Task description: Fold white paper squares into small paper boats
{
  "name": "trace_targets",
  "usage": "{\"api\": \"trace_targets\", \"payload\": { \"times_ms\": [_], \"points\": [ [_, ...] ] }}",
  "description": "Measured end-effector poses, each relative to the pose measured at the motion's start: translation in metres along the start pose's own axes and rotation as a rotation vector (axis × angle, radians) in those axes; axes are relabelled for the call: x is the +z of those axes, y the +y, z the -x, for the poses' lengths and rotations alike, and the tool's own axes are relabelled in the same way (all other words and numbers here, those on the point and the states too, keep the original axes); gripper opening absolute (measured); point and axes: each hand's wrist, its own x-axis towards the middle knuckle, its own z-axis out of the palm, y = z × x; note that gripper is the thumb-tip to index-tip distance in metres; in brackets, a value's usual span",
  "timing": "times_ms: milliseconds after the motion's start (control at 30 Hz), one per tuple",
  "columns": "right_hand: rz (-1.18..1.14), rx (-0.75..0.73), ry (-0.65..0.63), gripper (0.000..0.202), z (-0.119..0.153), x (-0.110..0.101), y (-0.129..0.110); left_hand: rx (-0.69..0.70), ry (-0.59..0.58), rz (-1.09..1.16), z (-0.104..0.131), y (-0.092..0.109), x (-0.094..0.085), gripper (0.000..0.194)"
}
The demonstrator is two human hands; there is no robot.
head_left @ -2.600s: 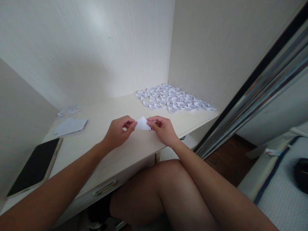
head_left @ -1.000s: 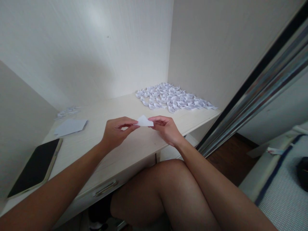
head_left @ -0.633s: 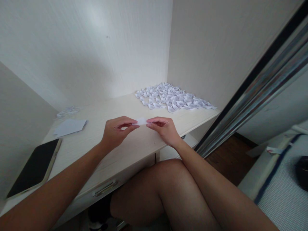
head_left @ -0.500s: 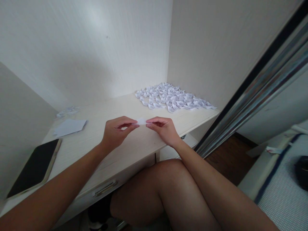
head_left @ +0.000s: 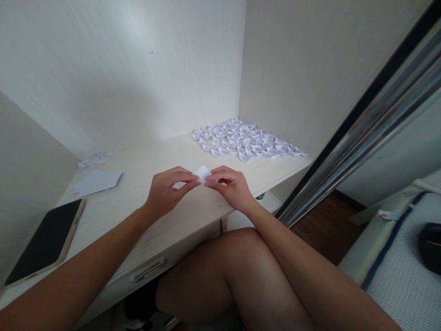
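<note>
Between my two hands is a small white piece of paper point(head_left: 202, 172), its upper edge rising to a point. My left hand point(head_left: 171, 186) pinches its left side between thumb and fingers. On the other side my right hand point(head_left: 230, 183) pinches it the same way, its fingertips close to those of the left. Both hands are above the front part of the white desk point(head_left: 151, 161). My fingers cover the ends of the paper, so its full shape is hidden.
Many small folded paper pieces point(head_left: 246, 140) lie spread in the back right corner. To the left are a stack of white paper sheets point(head_left: 98, 182), a few thin paper bits point(head_left: 94, 160) and a dark-screened tablet or phone point(head_left: 44, 239). A drawer handle point(head_left: 149, 270) sits below the desk edge.
My hands have come slightly closer together. The paper between them, nearly flat before, now stands up in a peak. The view has shifted a little.
</note>
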Motion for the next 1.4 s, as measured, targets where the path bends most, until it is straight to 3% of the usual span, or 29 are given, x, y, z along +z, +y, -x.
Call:
{"api": "trace_targets", "payload": {
  "times_ms": [133,367,567,1033,1400],
  "points": [
    [-0.022,0.006,0.009,0.012,-0.002,0.000,0.005,-0.044,0.001,0.042,0.001,0.000,0.002,0.007],
    [-0.098,0.114,0.026,0.020,-0.004,-0.001,0.009,-0.362,0.027,0.363,0.001,0.009,0.011,0.015],
    [-0.136,0.109,0.028,0.023,-0.005,0.001,0.009,-0.525,0.079,0.456,-0.001,0.016,0.014,0.019],
    [-0.183,0.197,0.074,0.020,-0.005,0.001,0.005,-0.471,0.125,0.463,0.004,0.015,0.017,0.013],
    [-0.239,0.285,0.119,0.023,-0.004,0.005,-0.001,-0.615,0.200,0.548,0.002,0.019,0.020,0.018]
  ]
}}
